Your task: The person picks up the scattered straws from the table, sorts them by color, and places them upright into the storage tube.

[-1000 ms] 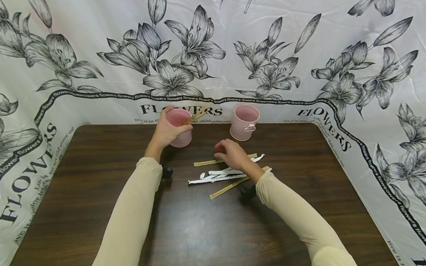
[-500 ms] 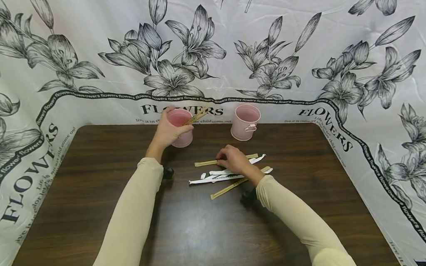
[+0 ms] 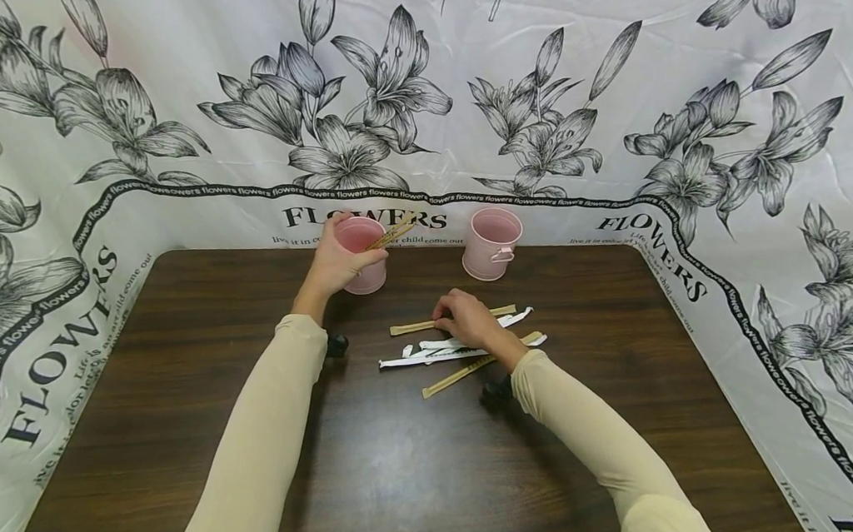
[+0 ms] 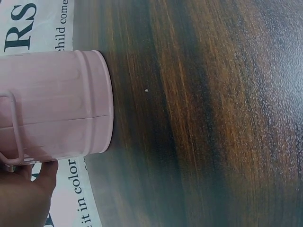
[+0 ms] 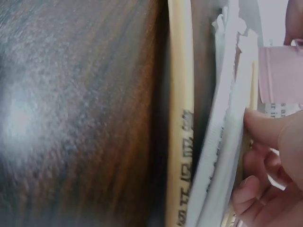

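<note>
My left hand (image 3: 336, 260) grips the left pink cup (image 3: 365, 250) at the table's far edge; wooden chopsticks (image 3: 392, 234) lean out of its mouth. In the left wrist view the same cup (image 4: 57, 104) fills the left side, with my fingers (image 4: 26, 189) on its rim end. My right hand (image 3: 468, 317) lies with curled fingers on the far tan chopstick packet (image 3: 412, 327) and pinches it. Torn white wrappers (image 3: 433, 352) and a second tan packet (image 3: 461, 373) lie just in front. The right wrist view shows my thumb (image 5: 272, 130) against the white wrappers (image 5: 227, 132), beside the printed tan packet (image 5: 181, 94).
A second pink cup (image 3: 491, 244) with a small handle stands right of the first, behind my right hand. The dark wooden table (image 3: 382, 470) is ringed by a white flower-print cloth (image 3: 607, 76) that rises behind and on both sides.
My right hand has dropped from just above the table onto the far tan packet and closed its fingers there. The left hand and its cup have stayed put.
</note>
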Tool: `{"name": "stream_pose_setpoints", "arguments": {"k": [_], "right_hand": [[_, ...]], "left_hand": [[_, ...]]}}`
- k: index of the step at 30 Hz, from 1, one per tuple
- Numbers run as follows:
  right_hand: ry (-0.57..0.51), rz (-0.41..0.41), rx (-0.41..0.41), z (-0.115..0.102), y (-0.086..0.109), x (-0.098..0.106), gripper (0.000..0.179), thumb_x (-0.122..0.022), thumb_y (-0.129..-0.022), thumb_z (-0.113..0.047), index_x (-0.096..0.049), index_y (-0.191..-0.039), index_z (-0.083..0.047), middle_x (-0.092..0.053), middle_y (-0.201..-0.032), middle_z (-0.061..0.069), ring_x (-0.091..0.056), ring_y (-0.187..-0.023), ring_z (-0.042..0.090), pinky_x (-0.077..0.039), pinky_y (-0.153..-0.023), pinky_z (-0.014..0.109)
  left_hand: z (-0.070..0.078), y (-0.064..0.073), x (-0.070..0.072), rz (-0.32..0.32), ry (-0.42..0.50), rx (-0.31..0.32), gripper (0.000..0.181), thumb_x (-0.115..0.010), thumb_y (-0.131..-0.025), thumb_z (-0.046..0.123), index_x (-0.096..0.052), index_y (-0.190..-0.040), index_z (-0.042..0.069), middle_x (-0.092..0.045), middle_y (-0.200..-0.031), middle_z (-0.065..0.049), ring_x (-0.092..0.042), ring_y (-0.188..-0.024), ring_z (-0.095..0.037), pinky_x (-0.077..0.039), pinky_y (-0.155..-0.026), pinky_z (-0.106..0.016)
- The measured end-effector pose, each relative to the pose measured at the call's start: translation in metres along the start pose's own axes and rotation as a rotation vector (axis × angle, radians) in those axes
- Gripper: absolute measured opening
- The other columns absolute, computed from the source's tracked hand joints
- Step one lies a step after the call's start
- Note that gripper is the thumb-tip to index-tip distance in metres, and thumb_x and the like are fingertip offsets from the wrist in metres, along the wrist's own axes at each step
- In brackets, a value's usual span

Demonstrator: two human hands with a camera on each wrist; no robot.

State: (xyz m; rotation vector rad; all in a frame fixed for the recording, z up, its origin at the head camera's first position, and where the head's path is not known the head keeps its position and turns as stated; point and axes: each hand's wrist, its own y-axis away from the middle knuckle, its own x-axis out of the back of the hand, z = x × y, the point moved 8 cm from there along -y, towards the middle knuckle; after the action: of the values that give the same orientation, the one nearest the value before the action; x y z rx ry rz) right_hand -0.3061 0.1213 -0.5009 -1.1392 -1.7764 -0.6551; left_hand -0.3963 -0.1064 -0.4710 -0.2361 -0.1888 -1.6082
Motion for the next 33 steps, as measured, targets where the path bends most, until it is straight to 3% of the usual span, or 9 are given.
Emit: {"name": "stream_pose_setpoints", "arguments": {"k": [10,16,20,28,33], "right_hand": [[-0.182,0.158,0.039,0.001,-0.002,0.033,0.009,-0.071,-0.096,-0.014,-0.068,-0.101,-0.007,-0.069,-0.099,0.009,-0.061,-0.085,0.020,-0.050,-0.079,0.035],[-0.258,0.321,0.135,-0.008,0.000,0.061,0.019,-0.066,-0.098,-0.008,-0.068,-0.116,-0.004,-0.065,-0.101,0.012,-0.058,-0.087,0.021,-0.047,-0.076,0.029],[-0.318,0.435,0.147,-0.014,0.003,0.079,0.018,-0.067,-0.097,-0.008,-0.071,-0.114,-0.004,-0.064,-0.099,0.012,-0.055,-0.081,0.019,-0.046,-0.072,0.026],[-0.629,0.612,0.076,-0.024,0.009,0.106,0.018,-0.067,-0.099,-0.012,-0.062,-0.109,0.001,-0.059,-0.080,0.011,-0.047,-0.059,0.006,-0.038,-0.052,0.019],[-0.760,0.740,0.092,-0.029,0.013,0.118,0.023,-0.065,-0.099,-0.008,-0.055,-0.113,0.007,-0.065,-0.089,0.018,-0.049,-0.050,0.002,-0.041,-0.047,0.017]], "left_hand": [[0.003,-0.002,0.000,-0.003,-0.013,-0.019,0.107,-0.092,-0.075,0.028,-0.025,-0.156,0.015,-0.045,-0.147,-0.019,-0.050,-0.131,-0.032,-0.044,-0.112,-0.051],[0.003,-0.002,0.000,0.002,-0.006,-0.018,0.105,-0.093,-0.074,0.030,-0.027,-0.156,0.016,-0.046,-0.145,-0.018,-0.051,-0.129,-0.031,-0.045,-0.110,-0.051],[0.002,-0.003,0.000,-0.005,-0.013,-0.010,0.108,-0.093,-0.074,0.032,-0.025,-0.157,0.016,-0.045,-0.147,-0.019,-0.050,-0.130,-0.032,-0.045,-0.111,-0.052],[-0.002,-0.001,0.001,-0.006,-0.027,0.014,0.109,-0.093,-0.074,0.036,-0.025,-0.157,0.019,-0.044,-0.148,-0.018,-0.049,-0.131,-0.032,-0.045,-0.111,-0.053],[-0.002,-0.002,0.000,-0.009,-0.026,0.004,0.110,-0.093,-0.074,0.036,-0.025,-0.157,0.017,-0.045,-0.148,-0.019,-0.050,-0.131,-0.033,-0.045,-0.111,-0.052]]}}
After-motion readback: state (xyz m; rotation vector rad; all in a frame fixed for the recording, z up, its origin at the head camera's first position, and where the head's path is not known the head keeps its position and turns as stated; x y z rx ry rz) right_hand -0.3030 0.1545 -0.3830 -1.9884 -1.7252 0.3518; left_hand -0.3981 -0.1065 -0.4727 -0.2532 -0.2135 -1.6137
